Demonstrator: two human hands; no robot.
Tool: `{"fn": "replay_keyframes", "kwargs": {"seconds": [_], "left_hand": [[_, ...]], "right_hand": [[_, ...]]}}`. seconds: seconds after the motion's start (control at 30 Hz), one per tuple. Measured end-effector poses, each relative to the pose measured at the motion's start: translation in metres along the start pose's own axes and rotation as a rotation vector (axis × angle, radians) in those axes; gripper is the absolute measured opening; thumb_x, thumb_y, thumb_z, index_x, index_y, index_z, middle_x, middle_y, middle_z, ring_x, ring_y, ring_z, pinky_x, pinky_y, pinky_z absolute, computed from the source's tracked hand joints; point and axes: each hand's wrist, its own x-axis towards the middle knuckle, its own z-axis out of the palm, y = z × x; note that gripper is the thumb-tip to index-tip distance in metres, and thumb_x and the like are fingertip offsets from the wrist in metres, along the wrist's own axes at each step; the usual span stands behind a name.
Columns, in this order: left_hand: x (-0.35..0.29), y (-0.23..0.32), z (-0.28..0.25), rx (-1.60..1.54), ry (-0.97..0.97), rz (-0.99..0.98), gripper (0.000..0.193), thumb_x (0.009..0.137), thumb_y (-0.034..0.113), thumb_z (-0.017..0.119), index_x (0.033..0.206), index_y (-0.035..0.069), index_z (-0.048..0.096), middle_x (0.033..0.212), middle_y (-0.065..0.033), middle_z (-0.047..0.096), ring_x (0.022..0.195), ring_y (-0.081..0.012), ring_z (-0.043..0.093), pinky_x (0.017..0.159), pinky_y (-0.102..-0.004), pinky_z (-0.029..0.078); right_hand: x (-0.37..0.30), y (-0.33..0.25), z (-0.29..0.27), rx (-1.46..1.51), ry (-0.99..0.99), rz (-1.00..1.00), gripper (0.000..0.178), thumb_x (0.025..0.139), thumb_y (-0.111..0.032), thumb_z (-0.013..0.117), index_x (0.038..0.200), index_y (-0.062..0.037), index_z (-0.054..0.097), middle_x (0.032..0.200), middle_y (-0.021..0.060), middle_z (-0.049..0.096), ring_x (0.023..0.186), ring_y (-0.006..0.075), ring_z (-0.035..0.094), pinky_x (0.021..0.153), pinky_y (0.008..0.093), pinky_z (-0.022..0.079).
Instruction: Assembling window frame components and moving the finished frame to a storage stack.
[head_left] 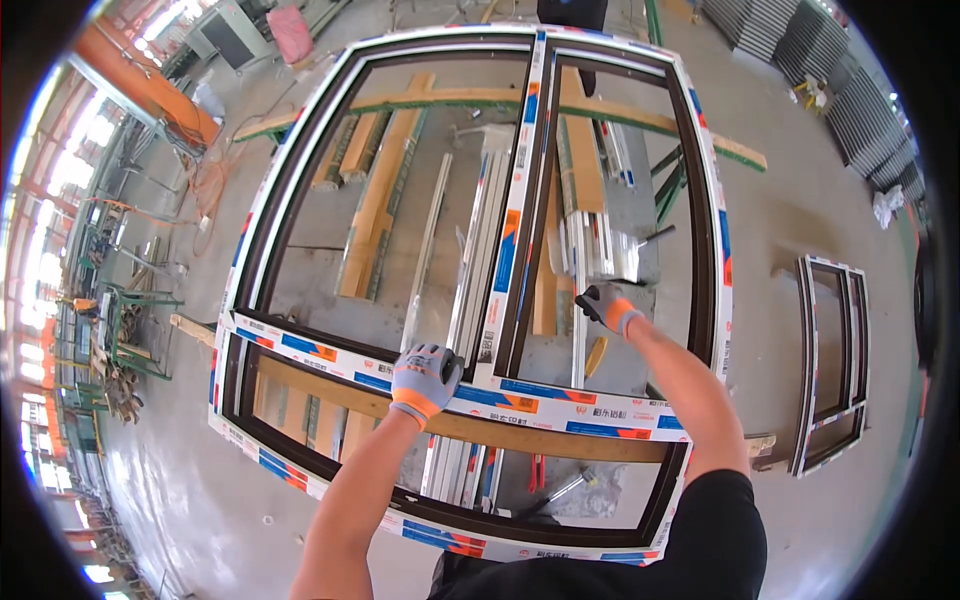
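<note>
Through our window frame (pixel 514 215), laid on wooden beams (pixel 560 438), we see brown-wrapped bundles (pixel 378 230) and metal profiles (pixel 470 255) below. Our left hand (pixel 427 377) touches the crossbar (pixel 535 394), fingers bent; our right hand (pixel 610 305) curls its fingers above the right-hand opening. We cannot tell whether either grips. Printed white-blue-orange tape (pixel 505 250) lines the frame.

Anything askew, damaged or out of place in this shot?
The large frame shows no obvious damage. A crumpled pale sheet at far right looks stray, like discarded wrapping beside orderly grey panels. A hammer also lies loose, seen through the frame's lower opening.
</note>
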Motion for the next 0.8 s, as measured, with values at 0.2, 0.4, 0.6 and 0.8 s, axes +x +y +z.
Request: {"fn": "replay_keyframes", "kwargs": {"seconds": [0.2, 0.4, 0.6, 0.8], "left_hand": [[-0.02, 0.015, -0.025, 0.001, -0.016, -0.027, 0.022, 0.085, 0.031, 0.06, 0.088, 0.009, 0.066, 0.093, -0.0112, 0.067, 0.094, -0.0312, 0.062, 0.083, -0.0432, 0.047], [-0.043, 0.017, -0.036, 0.013, -0.001, -0.047, 0.026, 0.087, 0.032, 0.058, 0.085, 0.007, 0.067, 0.091, -0.0128, 0.067, 0.092, -0.0324, 0.062, 0.081, -0.0442, 0.048], [-0.038, 0.016, -0.024, 0.025, 0.054, -0.021, 0.025, 0.088, 0.032, 0.057, 0.084, 0.009, 0.067, 0.087, -0.0132, 0.067, 0.088, -0.0334, 0.062, 0.08, -0.044, 0.049], [-0.035, 0.018, -0.024, 0.039, 0.041, -0.018, 0.023, 0.088, 0.029, 0.056, 0.085, 0.01, 0.067, 0.088, -0.0134, 0.067, 0.089, -0.0328, 0.063, 0.08, -0.0436, 0.049]], "right_hand": [[-0.097, -0.008, 0.012, 0.399, 0.202, -0.078, 0.025, 0.093, -0.024, 0.061, 0.095, -0.0008, 0.07, 0.076, 0.0072, 0.07, 0.066, 0.0137, 0.066, 0.058, 0.0301, 0.051], [-0.201, -0.047, 0.038, 0.185, 0.272, -0.171, 0.025, 0.088, -0.029, 0.064, 0.099, -0.0066, 0.068, 0.081, 0.0164, 0.07, 0.076, 0.0332, 0.069, 0.068, 0.039, 0.054], [-0.223, -0.078, 0.041, -0.169, 0.563, -0.232, 0.016, 0.09, -0.022, 0.059, 0.094, -0.0083, 0.067, 0.086, 0.0172, 0.069, 0.081, 0.0387, 0.066, 0.072, 0.044, 0.053], [-0.184, -0.053, 0.047, 0.384, 0.626, -0.154, 0.025, 0.097, -0.021, 0.052, 0.102, -0.0012, 0.066, 0.081, 0.0194, 0.069, 0.074, 0.0357, 0.068, 0.065, 0.04, 0.053]]}}
